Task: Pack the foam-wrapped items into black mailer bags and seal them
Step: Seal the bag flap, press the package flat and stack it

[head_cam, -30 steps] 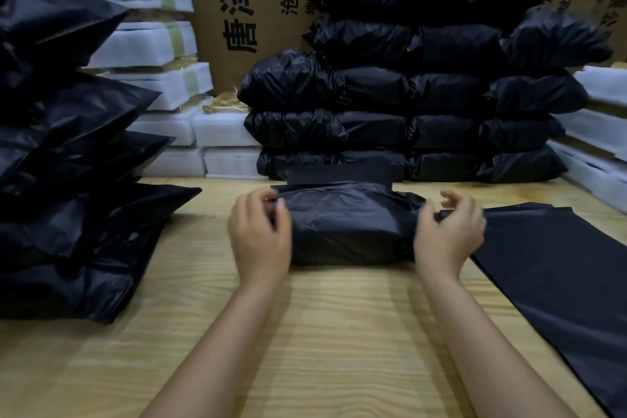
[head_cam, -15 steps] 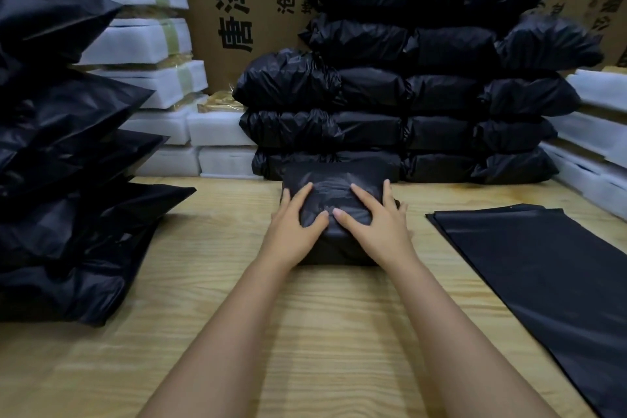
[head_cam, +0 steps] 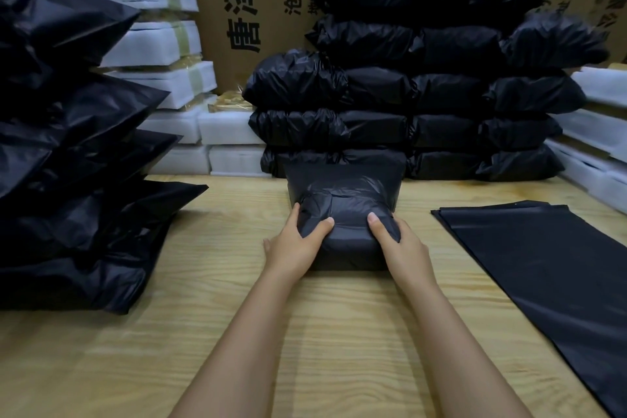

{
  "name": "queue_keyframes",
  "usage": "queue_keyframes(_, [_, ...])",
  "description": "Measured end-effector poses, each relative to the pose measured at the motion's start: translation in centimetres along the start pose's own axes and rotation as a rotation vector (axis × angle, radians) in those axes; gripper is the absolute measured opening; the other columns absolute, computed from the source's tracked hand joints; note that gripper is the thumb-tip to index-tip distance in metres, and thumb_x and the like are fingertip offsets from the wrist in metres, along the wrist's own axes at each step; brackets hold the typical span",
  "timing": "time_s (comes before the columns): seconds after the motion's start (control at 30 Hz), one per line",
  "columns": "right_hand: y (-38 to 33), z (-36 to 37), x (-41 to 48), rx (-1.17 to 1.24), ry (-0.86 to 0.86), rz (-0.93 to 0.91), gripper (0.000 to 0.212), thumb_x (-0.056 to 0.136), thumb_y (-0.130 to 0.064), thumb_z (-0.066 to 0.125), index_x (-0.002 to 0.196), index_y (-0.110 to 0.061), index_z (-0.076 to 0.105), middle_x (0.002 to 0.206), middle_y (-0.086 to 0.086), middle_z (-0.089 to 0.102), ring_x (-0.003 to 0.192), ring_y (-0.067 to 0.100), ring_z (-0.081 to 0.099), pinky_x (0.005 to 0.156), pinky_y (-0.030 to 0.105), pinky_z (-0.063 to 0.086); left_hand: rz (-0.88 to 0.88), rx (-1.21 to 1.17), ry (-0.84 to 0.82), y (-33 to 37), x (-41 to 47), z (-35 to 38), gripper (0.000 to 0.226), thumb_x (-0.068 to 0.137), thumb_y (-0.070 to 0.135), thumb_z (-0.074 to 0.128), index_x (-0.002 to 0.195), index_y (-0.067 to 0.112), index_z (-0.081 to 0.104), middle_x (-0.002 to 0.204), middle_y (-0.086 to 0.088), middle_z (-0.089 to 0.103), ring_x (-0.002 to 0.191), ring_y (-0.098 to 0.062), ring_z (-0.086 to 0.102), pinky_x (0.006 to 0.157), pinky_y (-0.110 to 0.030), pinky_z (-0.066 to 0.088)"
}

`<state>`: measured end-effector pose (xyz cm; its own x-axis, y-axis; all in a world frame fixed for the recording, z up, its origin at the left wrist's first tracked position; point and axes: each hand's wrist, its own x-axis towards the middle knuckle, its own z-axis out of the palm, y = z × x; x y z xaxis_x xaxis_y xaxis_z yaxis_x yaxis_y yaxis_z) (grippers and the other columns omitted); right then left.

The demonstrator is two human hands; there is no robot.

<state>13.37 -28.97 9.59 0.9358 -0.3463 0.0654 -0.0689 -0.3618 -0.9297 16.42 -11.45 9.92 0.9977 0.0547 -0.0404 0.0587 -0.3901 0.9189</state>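
1. A black mailer parcel (head_cam: 342, 214), its plastic wrinkled over a block-shaped content, is seen lying on the wooden worktop (head_cam: 237, 332) at centre, just in front of a wall of finished parcels.
2. The parcel's near corners are held from both sides: the left hand (head_cam: 298, 246) is closed around the left corner, thumb laid on top and fingers tucked down the side.
3. The right hand (head_cam: 400, 244) is clamped on the right corner in mirror fashion, its thumb pressed onto the top face; the grip of each hand is closed on the parcel.
4. Directly behind, a stack of packed black bags (head_cam: 424, 85) is piled several rows high against printed cardboard cartons (head_cam: 244, 10).
5. To the right, flat empty mailer bags (head_cam: 543, 265) are spread on the worktop, apart from the parcel.
6. On the left, a further heap of filled black bags (head_cam: 74, 163) is stacked at the worktop's edge.
7. White foam-wrapped items (head_cam: 156, 44) are stacked at rear left, and more foam-wrapped pieces (head_cam: 597, 132) are ranged along the far right.
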Motion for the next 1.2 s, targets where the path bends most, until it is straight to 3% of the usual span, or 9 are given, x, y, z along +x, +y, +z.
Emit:
queue_keyframes(0.13, [0.4, -1.1, -0.8, 0.105, 0.014, 0.034, 0.066, 0.079, -0.075, 0.044, 0.122, -0.029, 0.061, 0.123, -0.006, 0.061, 0.114, 0.017, 0.053, 0.096, 0.033, 0.042, -0.002, -0.114, -0.004, -0.6, -1.5, -1.2, 0.075, 0.075, 0.067, 0.057, 0.141, 0.035, 0.039, 0.141, 0.005, 0.047, 0.129, -0.022, 0.042, 0.101, -0.034, 0.037])
queue_keyframes(0.27, [0.1, -2.3, -0.8, 0.303, -0.004, 0.119, 0.057, 0.078, -0.068, 0.054, 0.091, -0.016, 0.072, 0.095, 0.001, 0.071, 0.083, 0.021, 0.064, 0.077, 0.036, 0.051, 0.054, -0.324, 0.101, -1.7, -2.4, -3.6, 0.026, 0.089, 0.052, 0.052, 0.094, 0.030, 0.066, 0.101, 0.006, 0.067, 0.095, -0.010, 0.060, 0.072, -0.025, 0.041])
queue_keyframes(0.4, [-0.1, -2.1, -0.9, -0.002, 0.357, -0.132, 0.037, 0.089, -0.054, 0.051, 0.076, -0.023, 0.066, 0.089, -0.007, 0.070, 0.088, 0.015, 0.060, 0.072, 0.028, 0.043, 0.069, -0.583, 0.319, -2.9, -2.1, -5.9, 0.013, 0.093, 0.034, 0.053, 0.092, 0.024, 0.062, 0.080, -0.004, 0.065, 0.081, -0.024, 0.061, 0.063, -0.029, 0.046])
queue_keyframes(0.5, [-0.7, -1.6, -0.5, -0.052, 0.277, -0.324, 0.035, 0.092, -0.042, 0.053, 0.125, -0.030, 0.057, 0.145, -0.007, 0.040, 0.136, 0.018, 0.028, 0.109, 0.035, 0.021, 0.203, -0.616, 0.229, -2.5, -1.7, -6.4, 0.024, 0.096, 0.031, 0.049, 0.118, 0.040, 0.053, 0.124, 0.002, 0.056, 0.116, -0.013, 0.051, 0.091, -0.030, 0.041])
queue_keyframes(0.6, [-1.5, -0.3, 0.1, 0.050, -0.102, -0.291, 0.051, 0.094, -0.043, 0.047, 0.143, -0.041, 0.033, 0.156, -0.015, 0.007, 0.143, 0.006, -0.003, 0.114, 0.034, 0.001, 0.307, -0.531, -0.044, -1.1, -1.5, -5.0, 0.054, 0.089, 0.037, 0.050, 0.139, 0.044, 0.031, 0.148, 0.019, 0.026, 0.138, -0.005, 0.025, 0.111, -0.029, 0.023])
queue_keyframes(0.7, [-1.6, 0.2, 0.4, 0.222, -0.309, -0.176, 0.063, 0.085, -0.053, 0.044, 0.144, -0.042, 0.027, 0.157, -0.014, 0.011, 0.142, -0.001, 0.006, 0.114, 0.026, 0.006, 0.238, -0.439, -0.270, -0.5, -1.1, -3.9, 0.065, 0.089, 0.036, 0.051, 0.148, 0.037, 0.023, 0.154, 0.013, 0.020, 0.140, -0.003, 0.020, 0.116, -0.028, 0.017])
queue_keyframes(0.83, [-1.1, 0.2, 0.8, 0.267, -0.308, -0.073, 0.084, 0.070, -0.067, 0.050, 0.146, -0.043, 0.025, 0.154, -0.020, 0.019, 0.139, -0.002, 0.017, 0.117, 0.030, 0.012, 0.136, -0.441, -0.292, -1.3, -0.4, -3.8, 0.069, 0.084, 0.046, 0.059, 0.145, 0.040, 0.029, 0.151, 0.012, 0.031, 0.136, -0.007, 0.031, 0.116, -0.033, 0.022])
queue_keyframes(1.03, [-1.6, -0.8, 0.6, 0.061, -0.330, -0.036, 0.064, 0.083, -0.071, 0.039, 0.142, -0.055, 0.022, 0.149, -0.014, 0.034, 0.133, 0.008, 0.033, 0.099, 0.027, 0.025, 0.036, -0.329, -0.270, -0.9, -0.8, -4.4, 0.089, 0.068, 0.072, 0.055, 0.145, 0.034, 0.035, 0.151, 0.008, 0.034, 0.138, -0.013, 0.032, 0.118, -0.039, 0.020])
queue_keyframes(1.2, [-2.1, -2.5, -1.5, -0.069, -0.304, -0.157, 0.072, 0.069, -0.087, 0.030, 0.134, -0.068, 0.008, 0.145, -0.035, 0.015, 0.134, -0.005, 0.020, 0.104, 0.023, 0.022, -0.041, 0.004, -0.235, -2.9, -1.3, -5.5, 0.069, 0.091, 0.068, 0.013, 0.151, 0.033, 0.015, 0.159, 0.008, -0.002, 0.145, -0.016, -0.014, 0.114, -0.038, -0.013])
